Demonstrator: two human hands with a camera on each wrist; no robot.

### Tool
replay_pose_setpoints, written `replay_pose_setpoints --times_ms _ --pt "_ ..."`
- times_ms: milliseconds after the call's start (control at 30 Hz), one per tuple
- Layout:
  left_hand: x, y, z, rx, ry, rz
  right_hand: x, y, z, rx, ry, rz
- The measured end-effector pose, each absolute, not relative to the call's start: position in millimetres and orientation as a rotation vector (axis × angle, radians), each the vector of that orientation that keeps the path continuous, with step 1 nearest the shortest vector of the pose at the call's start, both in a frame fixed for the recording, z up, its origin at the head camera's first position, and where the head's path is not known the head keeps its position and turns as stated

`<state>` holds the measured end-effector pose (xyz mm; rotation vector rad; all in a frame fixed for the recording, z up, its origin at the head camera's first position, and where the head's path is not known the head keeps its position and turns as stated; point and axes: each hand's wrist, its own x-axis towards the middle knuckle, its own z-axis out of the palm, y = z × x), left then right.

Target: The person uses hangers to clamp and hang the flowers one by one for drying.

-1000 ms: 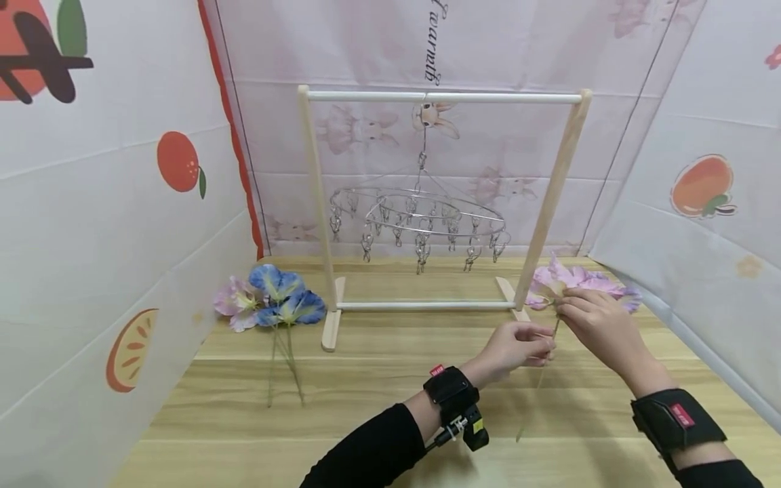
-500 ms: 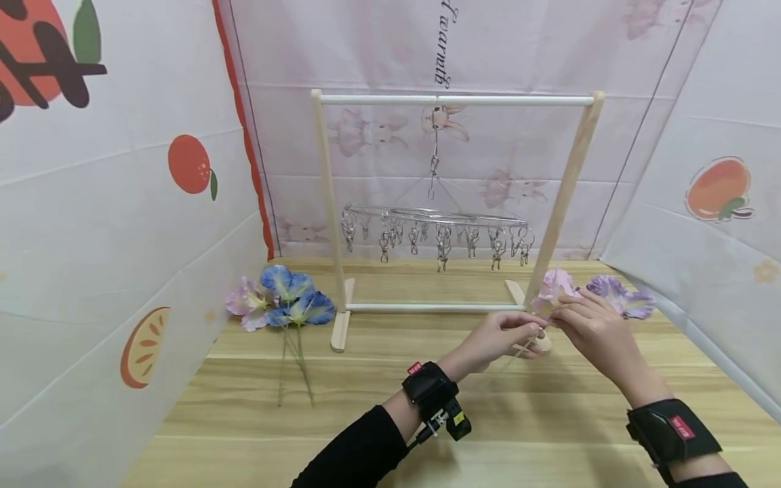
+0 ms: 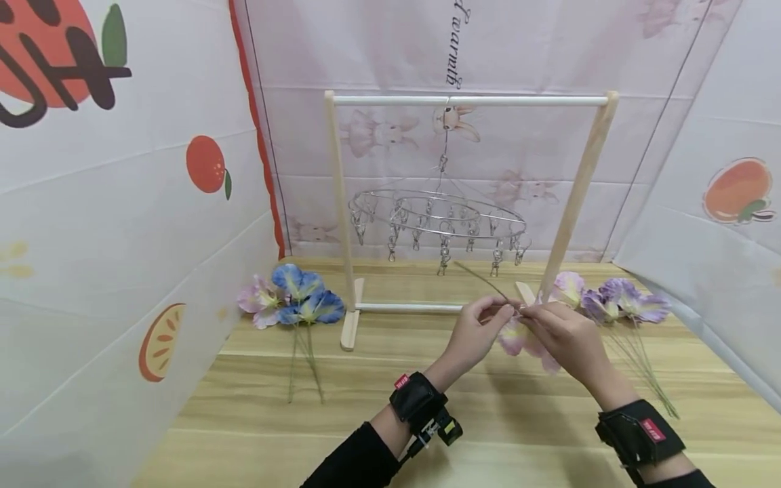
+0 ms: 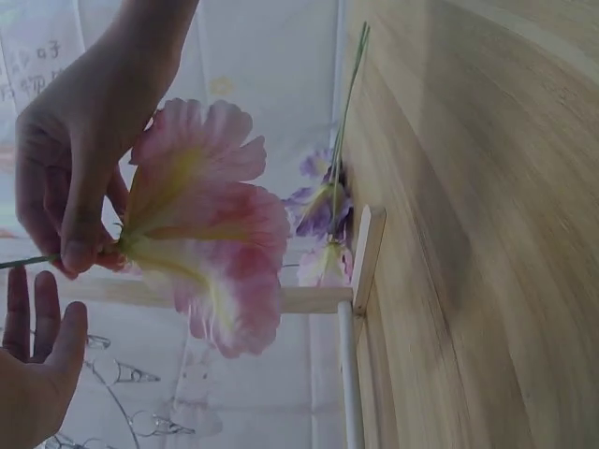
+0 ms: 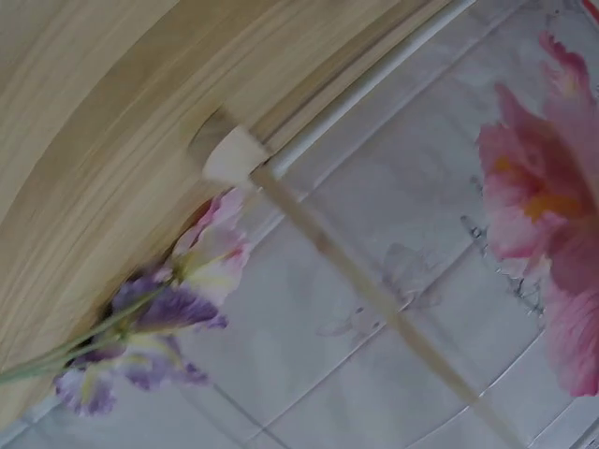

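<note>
A pink artificial flower (image 4: 215, 234) with a yellow throat hangs bloom-down in the head view, its thin green stem (image 3: 482, 279) slanting up and left. My right hand (image 3: 564, 339) pinches the stem just behind the bloom, clearest in the left wrist view. Beside it, my left hand (image 3: 476, 332) has its fingers fairly straight, fingertips at or very near the stem. In the right wrist view only the bloom (image 5: 552, 196) shows at the right edge, without the hand. Behind both hands, a metal ring hanger (image 3: 439, 210) with several clips hangs from a wooden rack (image 3: 576, 196).
Purple and pink flowers (image 3: 622, 301) lie right of the rack, stems toward the front. Blue and pink flowers (image 3: 305, 298) lie at the left. The rack's lower white bar (image 3: 409, 308) crosses close behind my hands. Printed cloth walls (image 3: 689, 271) enclose the wooden table (image 3: 390, 420).
The pink flower has come left, away from the right-hand bunch, and turned so its stem points up instead of down. Both hands moved left with it. The ring hanger has tilted and swayed.
</note>
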<state>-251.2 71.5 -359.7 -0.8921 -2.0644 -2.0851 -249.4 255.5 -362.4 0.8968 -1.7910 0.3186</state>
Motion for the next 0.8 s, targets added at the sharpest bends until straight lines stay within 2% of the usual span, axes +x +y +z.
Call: replay_pose_setpoints --times_ms 467,800 --pt "-235.2 29.8 -353.3 -0.712 -1.675 -1.993 -247.2 184.5 -349.3 1.014 -1.742 0.614" --pt "-235.7 3.4 -349.5 -0.642 -1.626 -1.904 -248.7 157.2 -346.7 1.073 -1.826 0.672"
